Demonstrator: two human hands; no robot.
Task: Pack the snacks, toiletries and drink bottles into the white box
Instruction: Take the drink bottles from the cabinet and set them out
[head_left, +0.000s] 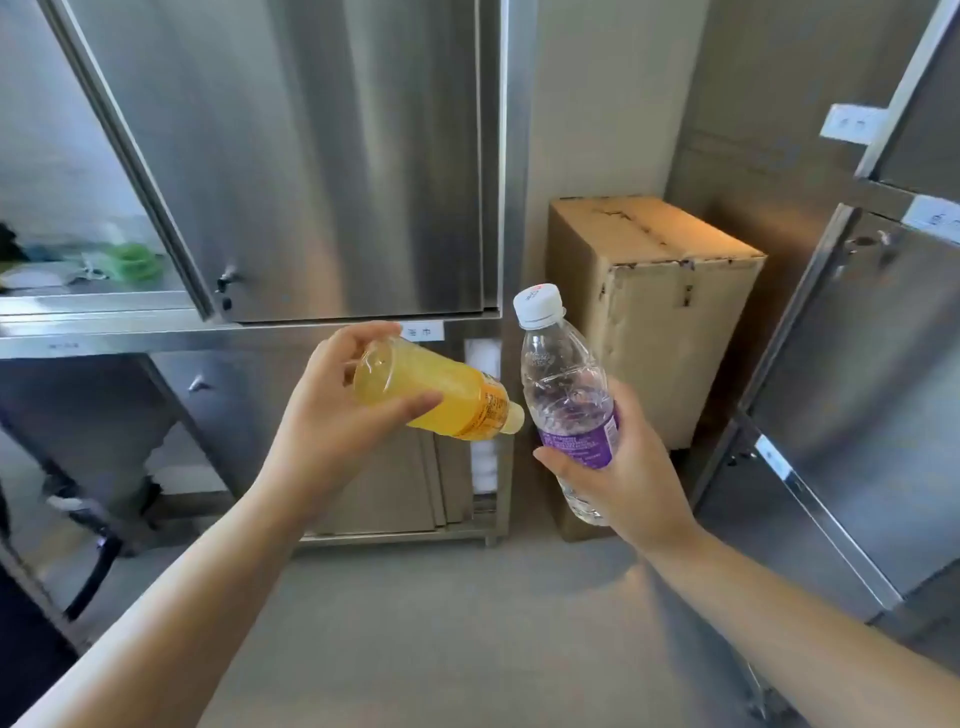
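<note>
- Head view: we find the left hand (332, 415) wrapped around a juice bottle (436, 397), thumb over the front of its body, fingers curled behind the base.
- The juice bottle lies nearly level in the air, base toward the upper left, neck pointing right.
- The right hand (623, 467) grips a water bottle (566, 395) around its purple label, low on the body.
- The water bottle stands close to upright, leaning slightly left, with its white cap (538, 305) on top.
- The juice bottle's neck sits just beside the water bottle; we cannot tell whether they touch.
- Both bottles are held over the grey floor (467, 623), in front of a steel cabinet (337, 156).
- A closed cardboard box (670, 322) stands on the floor in the corner behind the water bottle.
- We see no white box in this view.
</note>
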